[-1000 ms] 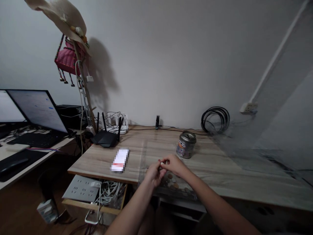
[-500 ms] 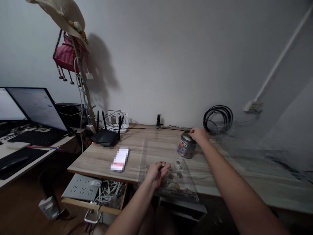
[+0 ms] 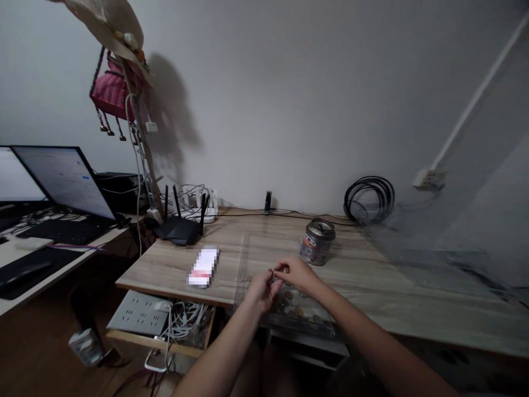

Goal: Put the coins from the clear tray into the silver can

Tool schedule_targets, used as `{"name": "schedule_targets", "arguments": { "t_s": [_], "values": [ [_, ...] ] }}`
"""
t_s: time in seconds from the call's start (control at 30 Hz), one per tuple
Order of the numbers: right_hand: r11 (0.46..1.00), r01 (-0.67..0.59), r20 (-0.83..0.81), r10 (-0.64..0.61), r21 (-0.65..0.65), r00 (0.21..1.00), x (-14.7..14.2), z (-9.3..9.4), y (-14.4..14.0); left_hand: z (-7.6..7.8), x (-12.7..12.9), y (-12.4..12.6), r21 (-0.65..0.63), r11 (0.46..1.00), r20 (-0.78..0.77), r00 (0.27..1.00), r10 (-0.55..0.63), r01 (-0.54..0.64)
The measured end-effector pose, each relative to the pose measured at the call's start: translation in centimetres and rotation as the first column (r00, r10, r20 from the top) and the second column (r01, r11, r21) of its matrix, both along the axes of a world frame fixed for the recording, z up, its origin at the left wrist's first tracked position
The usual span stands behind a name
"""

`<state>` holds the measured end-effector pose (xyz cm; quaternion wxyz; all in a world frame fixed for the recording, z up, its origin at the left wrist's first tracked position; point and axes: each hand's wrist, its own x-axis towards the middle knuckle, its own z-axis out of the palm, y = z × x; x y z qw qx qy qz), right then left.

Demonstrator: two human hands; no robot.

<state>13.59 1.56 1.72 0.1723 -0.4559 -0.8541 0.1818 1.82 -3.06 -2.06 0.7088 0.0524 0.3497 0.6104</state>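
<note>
Right hand [image 3: 298,274] back from tin [image 3: 317,242] | pinching coin with left hand [image 3: 259,289] | over tray [image 3: 326,329]

Black router [image 3: 180,230], lit laptop [image 3: 61,190], coiled cable [image 3: 369,199], straw hat [image 3: 108,17]

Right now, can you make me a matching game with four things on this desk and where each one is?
Things:
1. tin can
2. coins
3. router
4. coiled black cable

Places:
a. in the clear tray under the left hand and right hand
b. against the wall at the desk's back right
c. on the desk just beyond the right hand
d. at the desk's back left corner, antennas up

Pairs: 1-c, 2-a, 3-d, 4-b
</note>
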Motion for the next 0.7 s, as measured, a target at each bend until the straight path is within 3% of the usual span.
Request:
{"name": "schedule_targets", "arguments": {
  "t_s": [0.1, 0.23, 0.4, 0.53, 0.7],
  "values": [
    [0.996, 0.065, 0.038, -0.068, 0.067, 0.997, 0.2, 0.2, -0.6, 0.0, 0.1, -0.1, -0.027, 0.999, -0.014, 0.999, -0.030, 0.030],
    [0.983, 0.078, 0.064, -0.089, 0.164, 0.994, -0.2, 0.3, -1.8, 0.1, 0.3, -0.4, 0.089, 0.995, -0.061, 0.997, -0.045, 0.051],
    [0.999, 0.040, 0.021, -0.041, 0.023, 0.999, -0.5, 0.3, -1.4, 0.0, 0.2, -0.4, 0.086, 0.995, -0.101, 0.994, -0.036, 0.045],
    [0.999, 0.017, 0.010, -0.017, 0.050, 1.000, -0.5, 0.3, -0.7, -0.2, 0.2, -0.3, 0.097, 0.994, -0.115, 0.992, -0.046, 0.057],
    [0.994, -0.102, -0.080, 0.099, -0.026, 0.992, 0.1, 0.5, 0.0, -0.2, 0.1, -0.3, 0.105, 0.991, -0.115, 0.991, -0.070, 0.082]
  ]
}}
